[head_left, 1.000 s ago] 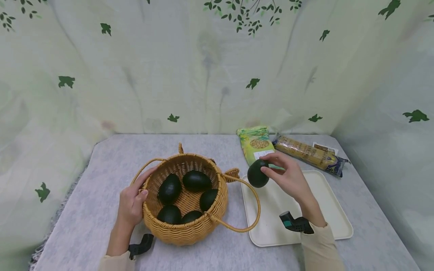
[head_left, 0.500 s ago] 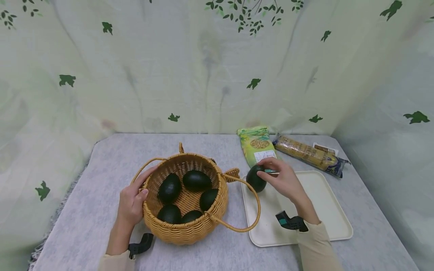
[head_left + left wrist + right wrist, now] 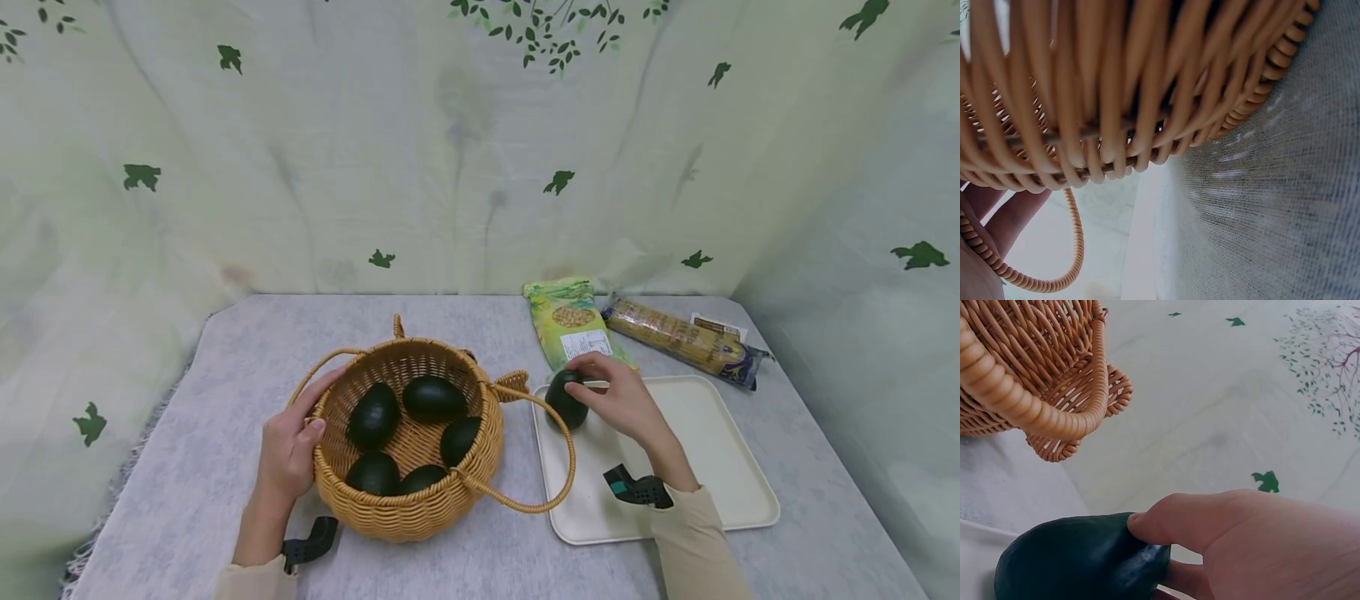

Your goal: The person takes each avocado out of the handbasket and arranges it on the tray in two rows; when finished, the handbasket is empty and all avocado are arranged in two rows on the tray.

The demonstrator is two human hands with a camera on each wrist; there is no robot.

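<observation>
Grey cloth-covered table [image 3: 225, 375] under a leaf-printed backdrop. Near left: wicker basket [image 3: 408, 508] with five dark avocados inside, steadied at its left rim by the left hand [image 3: 288, 454], thumb hooked over the rim, fingers curled round the outside wall. Right of it: cream tray [image 3: 720, 467]. Avocado [image 3: 566, 400] now down on the tray's far-left corner, lower than a second ago when held aloft; right hand [image 3: 626, 404] still pinching it, thumb and fingers clamped around its top. Set down but not released. Far right: green snack packet [image 3: 573, 321] and noodle packet [image 3: 686, 342], untouched.
</observation>
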